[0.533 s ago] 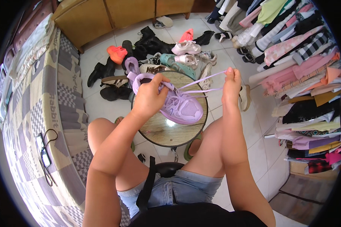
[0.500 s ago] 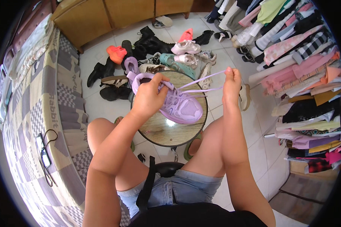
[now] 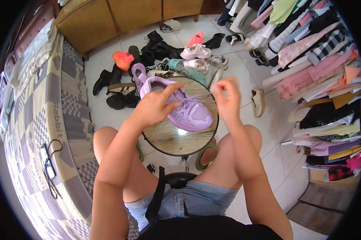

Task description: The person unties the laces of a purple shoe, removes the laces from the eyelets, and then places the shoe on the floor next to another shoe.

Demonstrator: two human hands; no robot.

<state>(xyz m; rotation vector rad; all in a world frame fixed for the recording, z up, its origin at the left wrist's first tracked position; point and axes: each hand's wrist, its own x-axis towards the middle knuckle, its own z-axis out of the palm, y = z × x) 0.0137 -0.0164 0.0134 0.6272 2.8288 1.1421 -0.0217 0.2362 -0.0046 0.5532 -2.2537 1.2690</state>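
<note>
Pale floor tiles [image 3: 274, 116] spread under everything, with a grey-and-cream patterned cover [image 3: 32, 112] draped along the left side and a wooden cabinet [image 3: 140, 16] across the far side. Rows of mixed clothes [image 3: 316, 76] fill the right. In the middle, between the person's knees, stands a round wood-topped table [image 3: 180, 146]; just beyond it lie many shoes, among them black boots [image 3: 158, 44], an orange shoe [image 3: 123, 60] and a second lilac shoe [image 3: 138, 76] close by the table's far left edge. The lilac sneaker [image 3: 192, 116] sits on the tabletop, toe to the right and slightly near, collar to the far left. The left hand [image 3: 152, 106] rests on its near left side, thumb and forefinger spread apart, the other fingers hidden. The right hand [image 3: 227, 94], blurred, is raised to the right of the sneaker, fingertips pinched on the stretched lilac laces [image 3: 198, 96]
</note>
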